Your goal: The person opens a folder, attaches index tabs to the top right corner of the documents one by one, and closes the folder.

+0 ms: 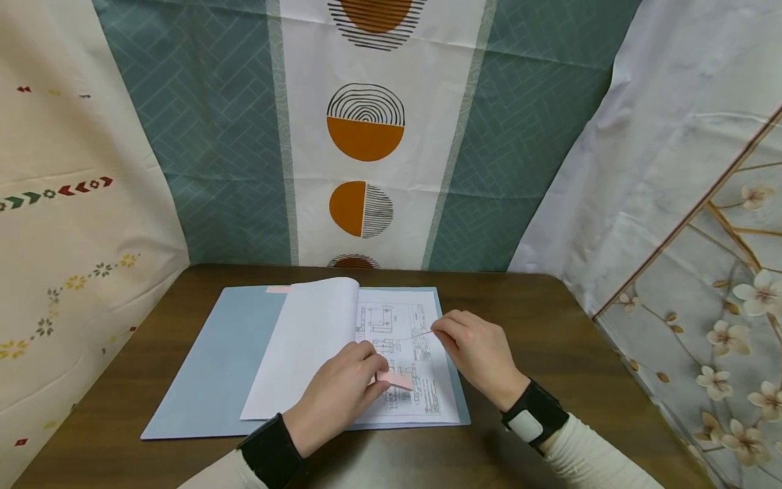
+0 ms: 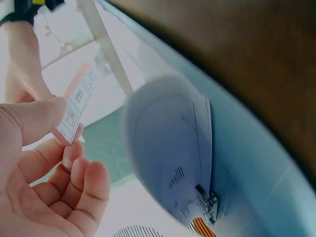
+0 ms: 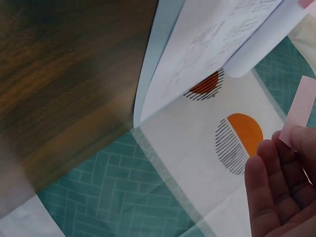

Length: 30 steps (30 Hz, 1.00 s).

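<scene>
Pinching a small pink pad (image 1: 401, 382), the left hand (image 1: 342, 384) holds it just above the lower part of a printed sheet (image 1: 427, 353); thumb and forefinger meet on the pad, other fingers curled. Left wrist view: printed white face on the pad, lettering "deli". Right hand (image 1: 479, 350): grip narrow, thumb and fingertips on a single pink slip (image 3: 302, 106), which appears nearly edge-on as a thin line in the head view, over the sheet's right side.

Sheet bears technical line drawings and small text, too fine to read. Left hand and pad cover part of the lower drawings. A white page (image 1: 299, 360) lies folded over to the left, its curved edge beside the drawings, hiding the middle of an open blue folder (image 1: 195, 380). Another pink piece (image 1: 277, 289) shows at the folder's top edge, partly under that page. Metal clip (image 2: 210, 203) visible inside the folder, left wrist view.

Folder rests on a brown wooden surface (image 1: 519, 305). Black band (image 1: 271, 451) on left wrist, another band (image 1: 534, 414) on right. Patterned cloths (image 1: 220, 136) hang behind and at both sides.
</scene>
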Each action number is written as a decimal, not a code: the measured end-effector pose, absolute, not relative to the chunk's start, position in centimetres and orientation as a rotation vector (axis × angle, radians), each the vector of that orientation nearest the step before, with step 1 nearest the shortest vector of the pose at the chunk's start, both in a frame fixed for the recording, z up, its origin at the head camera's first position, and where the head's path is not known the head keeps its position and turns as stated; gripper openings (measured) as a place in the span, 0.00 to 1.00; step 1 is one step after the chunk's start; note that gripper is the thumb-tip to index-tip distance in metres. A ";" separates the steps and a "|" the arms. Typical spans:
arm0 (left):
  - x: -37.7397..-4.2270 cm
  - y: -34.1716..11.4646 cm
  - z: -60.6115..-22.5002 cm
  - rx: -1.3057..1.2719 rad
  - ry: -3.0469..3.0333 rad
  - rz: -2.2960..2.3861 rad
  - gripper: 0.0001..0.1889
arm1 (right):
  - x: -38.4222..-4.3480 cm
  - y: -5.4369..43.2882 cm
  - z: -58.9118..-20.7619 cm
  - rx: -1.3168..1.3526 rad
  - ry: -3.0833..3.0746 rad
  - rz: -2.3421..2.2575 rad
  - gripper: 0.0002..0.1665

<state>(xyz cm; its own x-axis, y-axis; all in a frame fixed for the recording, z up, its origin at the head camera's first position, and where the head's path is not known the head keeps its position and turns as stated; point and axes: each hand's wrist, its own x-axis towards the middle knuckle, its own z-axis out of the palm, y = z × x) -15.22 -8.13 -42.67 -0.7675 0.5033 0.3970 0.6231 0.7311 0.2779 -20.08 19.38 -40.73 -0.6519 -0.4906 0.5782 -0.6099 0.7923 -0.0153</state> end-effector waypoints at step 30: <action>-10.5 -8.1 -44.1 -1.261 -2.759 -0.408 0.10 | -20.2 19.4 -41.9 0.793 -2.448 0.291 0.18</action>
